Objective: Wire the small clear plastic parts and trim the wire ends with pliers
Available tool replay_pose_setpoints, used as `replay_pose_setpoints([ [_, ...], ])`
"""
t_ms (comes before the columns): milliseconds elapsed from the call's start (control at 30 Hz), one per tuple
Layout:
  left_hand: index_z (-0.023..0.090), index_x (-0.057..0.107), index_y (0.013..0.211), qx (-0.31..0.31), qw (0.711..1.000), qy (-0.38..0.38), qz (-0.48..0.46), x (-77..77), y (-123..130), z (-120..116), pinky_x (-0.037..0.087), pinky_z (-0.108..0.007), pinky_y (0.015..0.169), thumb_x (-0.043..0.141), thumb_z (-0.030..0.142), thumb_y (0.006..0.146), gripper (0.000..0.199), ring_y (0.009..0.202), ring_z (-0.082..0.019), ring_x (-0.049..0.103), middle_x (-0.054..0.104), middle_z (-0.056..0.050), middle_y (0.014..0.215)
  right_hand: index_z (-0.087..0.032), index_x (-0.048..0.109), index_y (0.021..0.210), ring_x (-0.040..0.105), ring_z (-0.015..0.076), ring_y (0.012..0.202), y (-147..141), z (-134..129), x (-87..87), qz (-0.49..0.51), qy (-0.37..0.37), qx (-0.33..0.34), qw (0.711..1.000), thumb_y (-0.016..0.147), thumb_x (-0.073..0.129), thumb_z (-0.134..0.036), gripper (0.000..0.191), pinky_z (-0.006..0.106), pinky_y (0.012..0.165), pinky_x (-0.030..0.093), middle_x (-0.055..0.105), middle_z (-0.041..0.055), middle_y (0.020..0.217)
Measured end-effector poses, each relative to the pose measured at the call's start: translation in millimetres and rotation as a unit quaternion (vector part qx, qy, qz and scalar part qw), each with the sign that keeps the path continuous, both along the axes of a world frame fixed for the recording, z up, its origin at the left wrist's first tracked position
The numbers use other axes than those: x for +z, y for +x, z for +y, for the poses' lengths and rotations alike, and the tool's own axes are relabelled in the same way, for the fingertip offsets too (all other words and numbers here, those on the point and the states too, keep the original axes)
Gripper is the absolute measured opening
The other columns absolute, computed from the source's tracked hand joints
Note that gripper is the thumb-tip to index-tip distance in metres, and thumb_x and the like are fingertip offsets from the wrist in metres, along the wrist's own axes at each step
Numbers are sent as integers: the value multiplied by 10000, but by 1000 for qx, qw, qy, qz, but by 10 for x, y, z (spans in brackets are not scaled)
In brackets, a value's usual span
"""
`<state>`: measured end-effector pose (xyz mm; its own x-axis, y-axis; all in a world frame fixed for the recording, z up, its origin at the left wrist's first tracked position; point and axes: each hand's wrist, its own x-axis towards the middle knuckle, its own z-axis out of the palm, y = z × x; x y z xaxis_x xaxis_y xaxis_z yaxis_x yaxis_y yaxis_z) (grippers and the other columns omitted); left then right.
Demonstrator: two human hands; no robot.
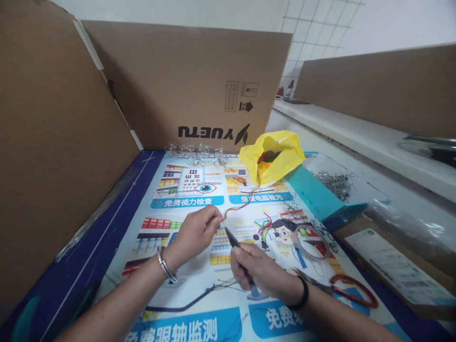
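Observation:
My left hand [201, 232] is closed in a pinch on the end of thin coloured strands [242, 205], red and green among them. They run up and right into a yellow plastic bag [267, 159] lying open. In my right hand [254, 268] is a pair of pointed pliers [231, 237], the dark tip near the left fingertips. Whether the tip touches the strands, I cannot tell. A short bundle of red, yellow and green strands [264, 228] lies beyond my right hand. Near my right wrist are red-handled scissors [352, 287], partly hidden by the forearm.
A roll of clear tape [312, 242] lies on the printed sheet [185, 266]. Tangled wire bits [199, 148] line its back edge. Cardboard panels [171, 85] stand at the back and left. On the right sits a labelled cardboard box [395, 270] with clear plastic.

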<state>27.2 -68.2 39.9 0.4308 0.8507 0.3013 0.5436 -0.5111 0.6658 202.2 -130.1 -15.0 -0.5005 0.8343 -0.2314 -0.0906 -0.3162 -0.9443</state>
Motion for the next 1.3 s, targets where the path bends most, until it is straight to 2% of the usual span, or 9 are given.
replay_pose_setpoints([
  [100,189,500,721,-1,1000,-23,-2,21,-14,16,383,-213,578,406,270,852,180,579,-99,526,571,36,620,-163,431,654,390,51,366,2,-4,32,-16,5,6,1000,848,384,-542,428,179,357,253,426,-56,496],
  [200,187,503,708,7,995,-93,-21,34,-44,63,398,-210,546,425,302,831,186,535,-101,536,573,38,582,-168,435,694,389,58,403,36,12,106,-85,50,7,995,869,337,-532,416,190,402,275,436,-51,514],
  [267,184,503,700,7,988,-151,-40,25,-63,98,405,-205,513,434,316,819,190,503,-98,544,576,38,572,-174,432,710,404,72,470,80,38,171,-177,114,4,978,879,337,-500,379,201,459,309,444,-44,552],
  [300,182,501,697,4,983,-176,-48,16,-69,111,407,-202,495,439,325,813,194,486,-96,544,575,39,570,-178,421,679,407,82,508,105,54,204,-250,165,-9,954,879,354,-474,364,207,480,309,439,-39,567],
  [433,176,498,689,-10,970,-235,-69,-22,-66,130,400,-191,436,453,352,799,212,443,-85,522,566,36,561,-171,475,735,452,136,676,210,112,296,-467,386,-69,793,880,411,-347,236,249,595,331,511,19,731],
  [633,165,498,667,-22,954,-286,-88,-32,-25,95,357,-170,395,490,352,769,214,394,-64,474,548,40,521,-170,552,761,435,187,735,309,123,371,-595,610,-77,518,842,489,-247,128,328,674,300,523,48,735],
  [733,162,485,640,-28,945,-310,-102,-52,-1,84,333,-165,380,503,354,759,226,368,-55,444,528,48,489,-183,577,913,445,187,753,314,104,389,-609,660,-65,436,838,483,-176,120,342,683,290,553,51,797],
  [867,163,483,637,-27,938,-326,-115,-86,34,73,317,-165,364,505,339,751,211,350,-53,427,518,53,480,-186,579,945,460,190,786,297,83,379,-605,683,-65,405,845,475,-161,147,355,706,294,570,53,861],
  [1300,158,475,620,-33,923,-361,-130,-109,74,52,304,-154,356,516,325,733,206,340,-43,403,484,64,453,-176,583,910,444,174,736,270,76,387,-603,680,-63,412,855,458,-162,137,344,667,273,549,42,784],
])
